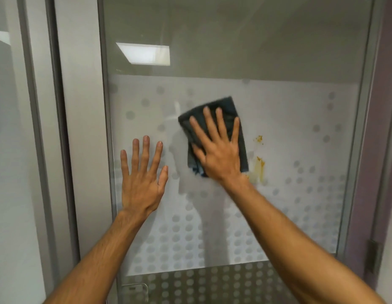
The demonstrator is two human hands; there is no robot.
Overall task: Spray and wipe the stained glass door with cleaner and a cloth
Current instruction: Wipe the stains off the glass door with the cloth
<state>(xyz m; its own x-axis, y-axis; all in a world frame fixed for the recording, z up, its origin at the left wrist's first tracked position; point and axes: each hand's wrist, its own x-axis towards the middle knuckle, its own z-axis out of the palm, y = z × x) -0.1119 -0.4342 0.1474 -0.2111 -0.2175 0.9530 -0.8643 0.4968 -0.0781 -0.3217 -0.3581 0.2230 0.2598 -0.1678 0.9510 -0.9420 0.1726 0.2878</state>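
The glass door fills the view, with a frosted white band dotted with grey circles across its middle. My right hand lies flat with fingers spread, pressing a folded dark blue-grey cloth against the frosted band. Just right of the cloth are yellow-brown stains: a smeared streak and a small splatter above it. My left hand rests flat on the glass to the left of the cloth, fingers apart and holding nothing. No spray bottle is in view.
A grey metal door frame runs up the left of the pane, another up the right. A metal handle shows at the bottom left. A hinge plate sits on the purple wall at right.
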